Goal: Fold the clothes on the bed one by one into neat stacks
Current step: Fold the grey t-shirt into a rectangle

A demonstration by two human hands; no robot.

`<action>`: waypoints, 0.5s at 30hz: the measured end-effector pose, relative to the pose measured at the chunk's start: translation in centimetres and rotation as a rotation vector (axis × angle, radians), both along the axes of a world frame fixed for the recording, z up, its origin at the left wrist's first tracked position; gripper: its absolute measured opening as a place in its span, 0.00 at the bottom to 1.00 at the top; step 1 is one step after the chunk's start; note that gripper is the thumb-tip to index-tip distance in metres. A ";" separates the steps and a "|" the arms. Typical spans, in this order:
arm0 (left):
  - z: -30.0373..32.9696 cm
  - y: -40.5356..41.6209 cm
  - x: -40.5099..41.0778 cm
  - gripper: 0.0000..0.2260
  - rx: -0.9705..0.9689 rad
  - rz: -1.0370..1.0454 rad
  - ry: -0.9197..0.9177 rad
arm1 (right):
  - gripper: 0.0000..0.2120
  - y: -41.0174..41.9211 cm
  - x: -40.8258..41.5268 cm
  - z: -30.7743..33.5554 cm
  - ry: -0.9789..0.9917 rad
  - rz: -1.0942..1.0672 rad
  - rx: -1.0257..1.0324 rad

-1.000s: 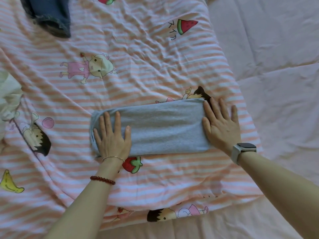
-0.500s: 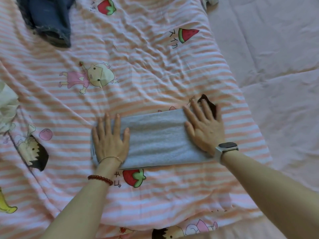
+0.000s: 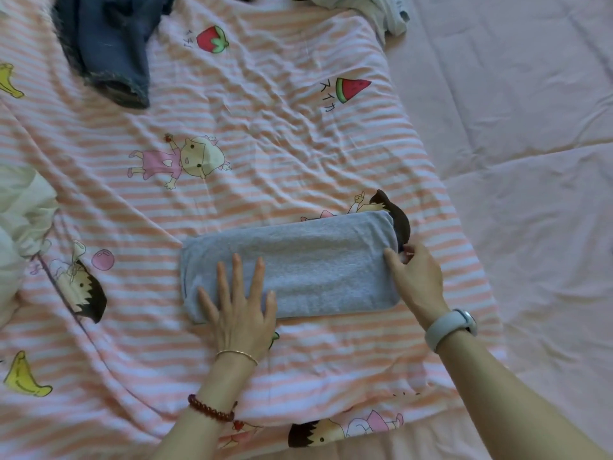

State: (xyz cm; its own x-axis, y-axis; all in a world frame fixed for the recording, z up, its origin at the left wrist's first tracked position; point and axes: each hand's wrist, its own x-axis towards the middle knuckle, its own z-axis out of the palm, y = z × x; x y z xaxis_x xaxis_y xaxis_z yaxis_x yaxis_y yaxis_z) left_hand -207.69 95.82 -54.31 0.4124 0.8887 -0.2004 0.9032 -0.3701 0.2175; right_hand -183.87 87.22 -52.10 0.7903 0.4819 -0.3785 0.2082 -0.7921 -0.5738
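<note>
A grey garment (image 3: 308, 260), folded into a long narrow band, lies across the striped cartoon-print blanket (image 3: 265, 144) in the middle of the view. My left hand (image 3: 238, 307) presses flat on its left part, fingers straight and spread. My right hand (image 3: 414, 277) is at the band's right end, thumb and fingers curled round that edge and pinching it.
Dark blue denim clothing (image 3: 109, 44) lies bunched at the top left. A white garment (image 3: 374, 8) sits at the top edge, and pale cream cloth (image 3: 20, 210) lies at the left edge. Plain pink bedsheet (image 3: 530, 127) fills the right side.
My right hand has slid from lying flat on the band's right part to its right end and now pinches the edge. My left hand has shifted a little to the right along the band.
</note>
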 end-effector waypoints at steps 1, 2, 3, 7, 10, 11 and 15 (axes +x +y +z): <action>-0.3 -0.4 0.3 0.28 -0.027 -0.015 0.022 | 0.14 0.2 0.0 0.0 0.041 -0.014 -0.010; -0.6 -0.5 0.4 0.27 -0.049 -0.017 0.055 | 0.12 0.4 0.1 -0.2 0.072 -0.010 -0.024; -1.1 -0.4 0.3 0.26 -0.065 -0.015 0.093 | 0.12 0.6 0.1 -0.3 0.108 -0.007 -0.033; -1.6 0.3 0.0 0.23 -0.122 -0.017 0.165 | 0.17 1.3 -0.2 -0.9 0.223 -0.057 -0.006; -0.9 0.6 0.0 0.24 -0.163 -0.038 0.163 | 0.16 1.5 -1.1 -0.7 0.248 -0.091 0.071; -0.6 0.7 0.0 0.24 -0.180 -0.043 0.155 | 0.15 1.5 -1.4 -0.4 0.254 -0.090 0.106; 1.0 1.4 -0.5 0.23 -0.255 0.007 -0.069 | 0.08 1.7 -3.0 2.3 0.126 0.011 0.230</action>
